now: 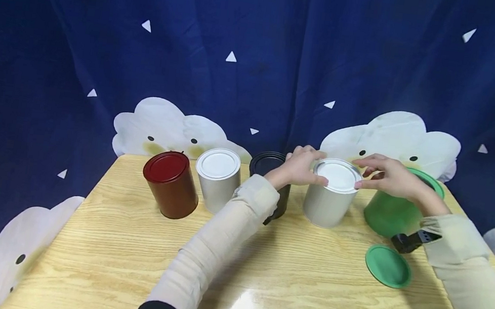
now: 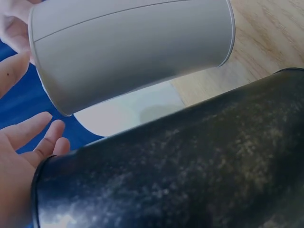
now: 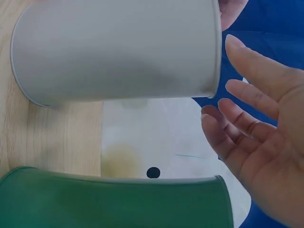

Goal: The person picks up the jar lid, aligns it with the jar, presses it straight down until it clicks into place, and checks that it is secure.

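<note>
A light grey-white can (image 1: 327,207) with a white lid (image 1: 338,175) stands upright between the two hands. At the lid's left edge is my left hand (image 1: 299,166), thumb at the rim and fingers loosely bent behind. Opposite it, my right hand (image 1: 391,178) has its thumb tip by the rim's right edge. In the right wrist view, that hand's relaxed fingers (image 3: 256,97) are just off the can's top, gripping nothing. A black can (image 2: 180,161) stands beneath the left wrist. The green can (image 1: 389,216) is behind the right wrist, its top partly hidden.
A green lid (image 1: 387,266) lies flat on the wooden table (image 1: 296,292), before the green can. Farther left stand another white can (image 1: 221,187) and a red-brown can (image 1: 174,194), both lidded. A dark blue curtain (image 1: 254,94) hangs behind the table.
</note>
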The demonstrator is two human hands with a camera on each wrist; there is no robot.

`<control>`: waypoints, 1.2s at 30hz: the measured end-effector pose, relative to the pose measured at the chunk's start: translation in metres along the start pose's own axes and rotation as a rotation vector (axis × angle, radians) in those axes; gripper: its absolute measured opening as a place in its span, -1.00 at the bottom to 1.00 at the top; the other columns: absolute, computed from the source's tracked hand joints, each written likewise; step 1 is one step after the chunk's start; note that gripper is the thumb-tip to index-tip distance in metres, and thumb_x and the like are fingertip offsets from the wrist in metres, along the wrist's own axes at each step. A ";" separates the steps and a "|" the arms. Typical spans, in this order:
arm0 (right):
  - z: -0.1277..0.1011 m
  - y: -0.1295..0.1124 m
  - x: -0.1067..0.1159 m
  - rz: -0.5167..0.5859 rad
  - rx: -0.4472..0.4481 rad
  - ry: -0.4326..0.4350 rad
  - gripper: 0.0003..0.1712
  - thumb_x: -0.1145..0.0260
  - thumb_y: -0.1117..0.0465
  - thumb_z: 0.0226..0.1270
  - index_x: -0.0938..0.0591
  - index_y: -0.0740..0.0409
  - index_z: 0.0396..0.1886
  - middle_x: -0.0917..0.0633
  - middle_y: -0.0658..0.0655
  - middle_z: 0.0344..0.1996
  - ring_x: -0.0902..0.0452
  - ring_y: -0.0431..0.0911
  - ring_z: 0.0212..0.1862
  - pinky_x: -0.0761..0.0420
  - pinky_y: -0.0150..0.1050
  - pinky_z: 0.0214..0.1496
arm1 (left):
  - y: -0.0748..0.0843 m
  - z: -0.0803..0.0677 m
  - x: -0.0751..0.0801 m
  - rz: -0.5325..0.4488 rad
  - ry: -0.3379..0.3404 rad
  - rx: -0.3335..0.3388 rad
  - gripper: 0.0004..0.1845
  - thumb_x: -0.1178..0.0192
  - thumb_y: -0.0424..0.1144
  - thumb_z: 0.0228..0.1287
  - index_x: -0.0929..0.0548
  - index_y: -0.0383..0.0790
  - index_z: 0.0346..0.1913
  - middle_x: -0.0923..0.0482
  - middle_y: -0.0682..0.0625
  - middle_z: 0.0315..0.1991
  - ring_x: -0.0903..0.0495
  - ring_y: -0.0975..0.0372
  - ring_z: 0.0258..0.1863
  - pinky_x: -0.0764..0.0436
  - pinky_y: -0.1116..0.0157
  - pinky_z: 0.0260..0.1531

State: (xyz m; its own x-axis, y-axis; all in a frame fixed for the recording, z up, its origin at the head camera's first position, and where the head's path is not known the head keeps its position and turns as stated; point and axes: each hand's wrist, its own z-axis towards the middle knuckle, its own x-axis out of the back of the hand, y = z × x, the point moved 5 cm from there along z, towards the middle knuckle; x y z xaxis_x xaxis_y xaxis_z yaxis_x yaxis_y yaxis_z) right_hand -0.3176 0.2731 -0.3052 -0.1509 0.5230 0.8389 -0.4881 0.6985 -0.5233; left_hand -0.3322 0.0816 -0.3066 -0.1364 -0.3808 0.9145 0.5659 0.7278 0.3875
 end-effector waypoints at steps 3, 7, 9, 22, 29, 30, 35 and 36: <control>-0.005 -0.001 0.004 -0.029 0.026 0.047 -0.37 -0.44 0.23 0.00 -0.49 0.38 0.09 -0.53 0.22 -0.13 -0.47 -0.06 -0.22 -0.52 -0.34 -0.27 | 0.002 -0.004 0.003 -0.024 0.030 -0.025 -0.32 -0.30 0.02 0.03 -0.42 -0.14 0.23 -0.41 -0.05 0.04 -0.28 0.14 0.02 -0.24 0.30 -0.16; -0.012 -0.004 0.008 -0.031 0.047 0.074 -0.40 -0.42 0.27 0.01 -0.49 0.38 0.08 -0.57 0.18 -0.22 -0.46 -0.16 -0.27 -0.50 -0.39 -0.30 | 0.005 -0.011 0.005 -0.028 0.056 -0.062 -0.35 -0.30 -0.01 0.04 -0.43 -0.15 0.21 -0.45 -0.04 -0.02 -0.30 0.14 -0.01 -0.25 0.31 -0.17; -0.016 -0.007 0.008 -0.032 0.063 0.083 -0.41 -0.42 0.28 0.01 -0.49 0.36 0.08 -0.57 0.15 -0.26 -0.46 -0.19 -0.28 -0.50 -0.41 -0.29 | 0.007 -0.015 0.006 -0.026 0.059 -0.075 -0.36 -0.30 -0.02 0.05 -0.42 -0.15 0.21 -0.46 -0.02 -0.04 -0.30 0.16 -0.02 -0.24 0.32 -0.16; -0.040 -0.021 0.014 -0.092 0.196 0.139 -0.42 -0.46 0.32 -0.08 -0.53 0.32 0.03 -0.56 -0.04 -0.35 -0.45 -0.26 -0.34 -0.47 -0.47 -0.34 | 0.021 -0.037 0.008 -0.115 0.075 -0.166 -0.35 -0.31 -0.06 0.04 -0.41 -0.18 0.22 -0.44 0.01 -0.06 -0.28 0.20 -0.06 -0.24 0.36 -0.14; -0.055 -0.025 0.016 -0.084 0.223 0.182 -0.38 -0.50 0.34 -0.17 -0.56 0.25 0.02 -0.54 -0.13 -0.35 -0.44 -0.30 -0.36 -0.44 -0.47 -0.37 | 0.032 -0.048 0.003 -0.134 0.093 -0.251 -0.36 -0.33 -0.09 0.02 -0.43 -0.22 0.19 -0.47 -0.01 -0.08 -0.31 0.15 0.02 -0.24 0.34 -0.10; -0.057 -0.026 0.017 -0.093 0.238 0.187 -0.37 -0.50 0.34 -0.18 -0.56 0.24 0.02 -0.54 -0.13 -0.36 -0.43 -0.30 -0.38 -0.43 -0.47 -0.38 | 0.034 -0.049 0.002 -0.140 0.094 -0.260 -0.37 -0.33 -0.10 0.02 -0.44 -0.22 0.18 -0.47 -0.02 -0.08 -0.31 0.14 0.03 -0.23 0.34 -0.10; -0.068 -0.028 0.019 -0.111 0.268 0.202 -0.35 -0.51 0.36 -0.21 -0.56 0.24 0.02 -0.51 -0.15 -0.38 -0.42 -0.31 -0.39 -0.44 -0.48 -0.40 | 0.040 -0.054 0.001 -0.166 0.114 -0.299 -0.37 -0.35 -0.14 -0.01 -0.45 -0.26 0.16 -0.47 -0.03 -0.11 -0.33 0.13 0.01 -0.22 0.35 -0.04; -0.070 -0.028 0.019 -0.112 0.267 0.206 -0.36 -0.51 0.37 -0.23 -0.56 0.25 0.00 -0.52 -0.16 -0.37 -0.42 -0.32 -0.39 -0.44 -0.49 -0.40 | 0.042 -0.055 0.001 -0.169 0.117 -0.309 -0.37 -0.36 -0.15 -0.02 -0.45 -0.27 0.16 -0.47 -0.04 -0.11 -0.33 0.14 0.00 -0.22 0.35 -0.03</control>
State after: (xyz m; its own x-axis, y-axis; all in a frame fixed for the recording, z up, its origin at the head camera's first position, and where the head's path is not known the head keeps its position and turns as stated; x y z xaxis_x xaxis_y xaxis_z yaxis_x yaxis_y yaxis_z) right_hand -0.2470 0.2979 -0.2852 0.0800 0.5568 0.8268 -0.7033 0.6193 -0.3490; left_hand -0.2640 0.0801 -0.2962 -0.1652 -0.5570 0.8139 0.7646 0.4490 0.4624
